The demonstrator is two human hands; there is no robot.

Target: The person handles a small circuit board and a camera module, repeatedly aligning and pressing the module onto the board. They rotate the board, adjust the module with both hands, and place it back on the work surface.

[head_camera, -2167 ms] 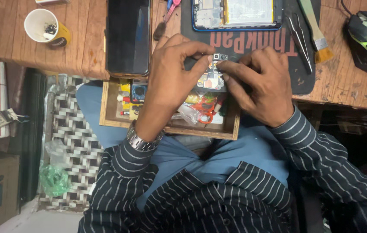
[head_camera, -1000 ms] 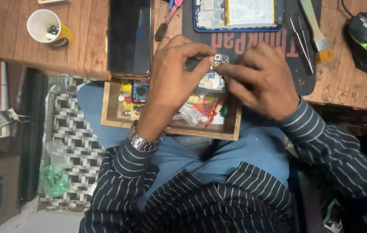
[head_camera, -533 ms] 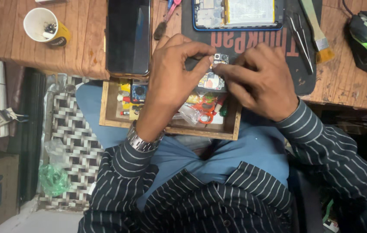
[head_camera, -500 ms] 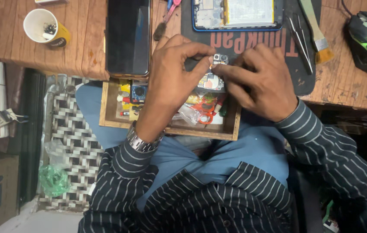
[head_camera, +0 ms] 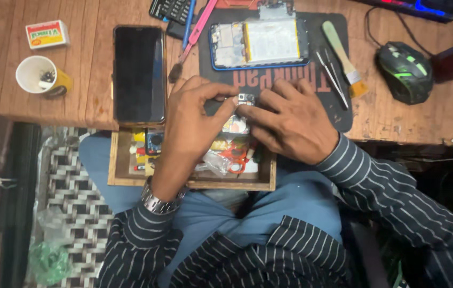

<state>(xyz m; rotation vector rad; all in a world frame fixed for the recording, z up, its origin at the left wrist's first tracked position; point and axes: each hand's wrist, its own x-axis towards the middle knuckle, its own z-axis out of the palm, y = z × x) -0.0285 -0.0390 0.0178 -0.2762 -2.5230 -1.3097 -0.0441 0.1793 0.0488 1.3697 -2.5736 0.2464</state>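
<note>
Brimming wooden drawer point(head_camera: 125, 178) (scissors point(head_camera: 235, 158) inside)

Phone point(head_camera: 139, 74) left of mat point(head_camera: 338, 114); opened phone point(head_camera: 261, 45) on mat.

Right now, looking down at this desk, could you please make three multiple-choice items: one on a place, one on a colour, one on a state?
1. Where is the white cup?
A. left part of the desk
B. inside the drawer
C. on the mat

2. What colour is the brush handle?
A. red
B. light green
C. black

3. In what state is the phone on the mat?
A. closed, screen lit
B. wrapped in plastic
C. opened, its inside parts showing

Answers:
1 A, it stands near the desk's left edge.
2 B, the handle is pale green.
3 C, battery and board show, while the left hand and right hand pinch a small part.
</note>
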